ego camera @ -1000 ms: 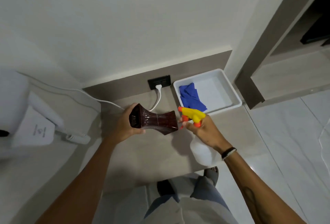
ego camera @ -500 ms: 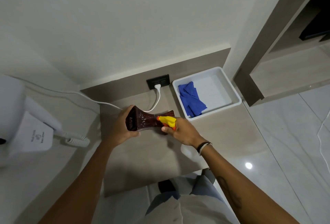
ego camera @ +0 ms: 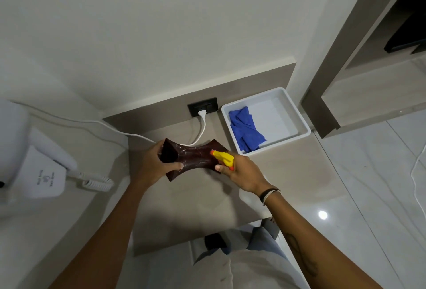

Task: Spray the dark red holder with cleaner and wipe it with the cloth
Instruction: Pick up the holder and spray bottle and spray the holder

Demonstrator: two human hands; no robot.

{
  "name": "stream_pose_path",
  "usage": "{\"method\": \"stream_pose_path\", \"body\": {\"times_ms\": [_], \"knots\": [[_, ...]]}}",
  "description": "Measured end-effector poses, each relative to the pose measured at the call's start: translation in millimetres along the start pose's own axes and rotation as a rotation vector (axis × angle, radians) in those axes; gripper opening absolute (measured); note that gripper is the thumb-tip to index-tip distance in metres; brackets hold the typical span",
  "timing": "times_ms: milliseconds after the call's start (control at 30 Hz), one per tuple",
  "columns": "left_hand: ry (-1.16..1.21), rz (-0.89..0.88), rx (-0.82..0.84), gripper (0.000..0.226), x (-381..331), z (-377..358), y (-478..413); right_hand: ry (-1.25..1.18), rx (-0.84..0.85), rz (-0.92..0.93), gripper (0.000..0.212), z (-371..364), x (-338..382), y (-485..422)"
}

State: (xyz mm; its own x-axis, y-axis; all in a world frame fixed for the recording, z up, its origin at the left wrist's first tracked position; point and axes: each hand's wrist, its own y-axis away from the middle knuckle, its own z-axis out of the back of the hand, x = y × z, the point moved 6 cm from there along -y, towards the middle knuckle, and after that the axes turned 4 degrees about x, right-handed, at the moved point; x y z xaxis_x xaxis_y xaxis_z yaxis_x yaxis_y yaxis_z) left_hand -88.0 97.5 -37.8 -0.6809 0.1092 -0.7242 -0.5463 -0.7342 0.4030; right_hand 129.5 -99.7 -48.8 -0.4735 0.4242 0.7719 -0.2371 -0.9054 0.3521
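Note:
The dark red holder (ego camera: 193, 158), flared at both ends, lies on its side above the beige counter (ego camera: 189, 208), with my left hand (ego camera: 153, 164) gripping its left end. My right hand (ego camera: 242, 173) grips the spray bottle by its yellow and orange head (ego camera: 223, 157). The nozzle points at the holder's middle, right against its surface. The bottle's body is hidden under my right hand. Wet specks show on the holder. A crumpled blue cloth (ego camera: 247, 130) lies in the left part of the white tray (ego camera: 297, 116) at the back right of the counter.
A black wall socket (ego camera: 202, 106) with a white plug and cable sits behind the holder. A white wall-mounted hair dryer (ego camera: 43, 173) with a coiled cord hangs on the left. To the right is glossy tiled floor (ego camera: 368, 185) and a shelf unit.
My right hand brought the spray head from beside the holder's right end in over its middle. The holder tilted slightly in my left hand, and droplets now show on it.

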Motion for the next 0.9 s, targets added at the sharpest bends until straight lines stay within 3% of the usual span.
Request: {"method": "stream_pose_path", "body": {"times_ms": [167,333,467,700,900], "knots": [[0.229,0.195,-0.050,0.078,6.5,4.0,-4.1,0.063,0.068,0.135,0.054,-19.4,28.9,-0.6],[0.279,0.255,0.003,0.105,16.3,0.6,-5.2,0.052,0.046,0.082,0.050,-26.3,33.5,-9.0],[0.242,0.176,0.087,0.101,12.5,-2.7,-7.1,0.064,0.038,0.035,0.054,-21.2,18.8,-8.3],[0.124,0.040,0.165,0.130,4.9,-3.3,0.3,0.146,-0.037,-0.133,0.047,-11.7,-21.9,-0.7],[-0.026,-0.043,0.104,0.117,-0.8,-0.6,4.5,0.091,-0.048,-0.127,0.047,-6.7,-24.9,3.5]]}}
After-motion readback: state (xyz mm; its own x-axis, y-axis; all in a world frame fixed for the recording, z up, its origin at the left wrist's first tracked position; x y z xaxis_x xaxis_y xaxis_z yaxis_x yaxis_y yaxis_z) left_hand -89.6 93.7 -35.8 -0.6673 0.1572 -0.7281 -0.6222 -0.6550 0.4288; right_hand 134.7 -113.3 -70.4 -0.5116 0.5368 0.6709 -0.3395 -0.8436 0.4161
